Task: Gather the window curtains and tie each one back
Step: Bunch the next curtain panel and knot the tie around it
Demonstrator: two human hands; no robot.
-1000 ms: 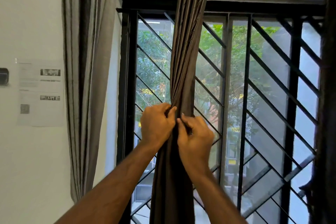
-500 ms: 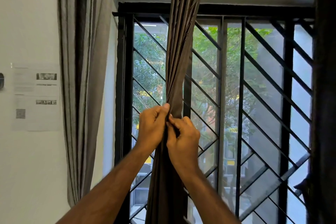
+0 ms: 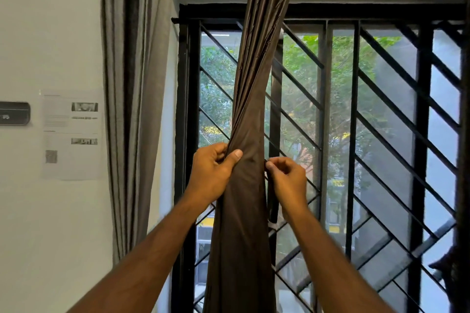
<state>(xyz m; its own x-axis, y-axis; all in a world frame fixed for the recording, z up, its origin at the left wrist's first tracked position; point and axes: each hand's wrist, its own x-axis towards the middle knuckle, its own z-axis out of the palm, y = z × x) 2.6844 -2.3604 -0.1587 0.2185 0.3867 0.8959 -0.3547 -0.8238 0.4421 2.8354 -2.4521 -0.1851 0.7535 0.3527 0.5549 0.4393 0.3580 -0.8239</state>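
A brown curtain (image 3: 254,99) hangs gathered into a twisted column in front of the barred window, leaning from upper right down to the middle. My left hand (image 3: 212,173) grips its left side at mid height, thumb across the front folds. My right hand (image 3: 288,179) pinches the curtain's right edge with curled fingers at the same height. Below my hands the cloth falls straight and wider. A grey curtain (image 3: 132,99) hangs bunched against the wall on the left. No tie-back is visible.
Black window bars (image 3: 353,134) with diagonal struts fill the opening behind the curtain. A dark curtain edge (image 3: 463,160) runs down the far right. A paper notice (image 3: 72,134) and a dark wall device (image 3: 14,113) sit on the white wall at left.
My hands, close together on the gathered curtain before, have spread apart. The right hand moved to the curtain's right edge, and the cloth between them now lies wider and flatter.
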